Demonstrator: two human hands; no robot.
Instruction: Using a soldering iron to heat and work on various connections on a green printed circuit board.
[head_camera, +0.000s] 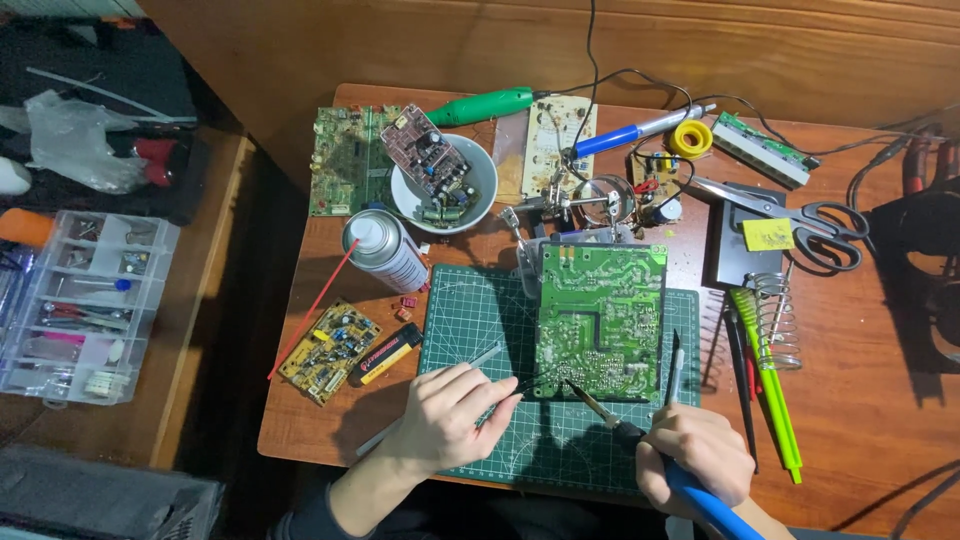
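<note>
Nearest, the right hand (697, 452) is gripping a blue-handled soldering iron (640, 440), its tip touching the lower edge of the green circuit board (600, 320), while the left hand (450, 415) is pinching a thin grey tool (480, 360) aimed at that same edge. The board is lying solder side up on the green cutting mat (470, 330). Farther off, a spray can (385, 250) and a white bowl (480, 190) holding a small board are sitting on the wooden table (850, 400).

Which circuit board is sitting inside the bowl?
The small brownish board, tilted in the white bowl. The other boards lie flat on the table or mat.
</note>
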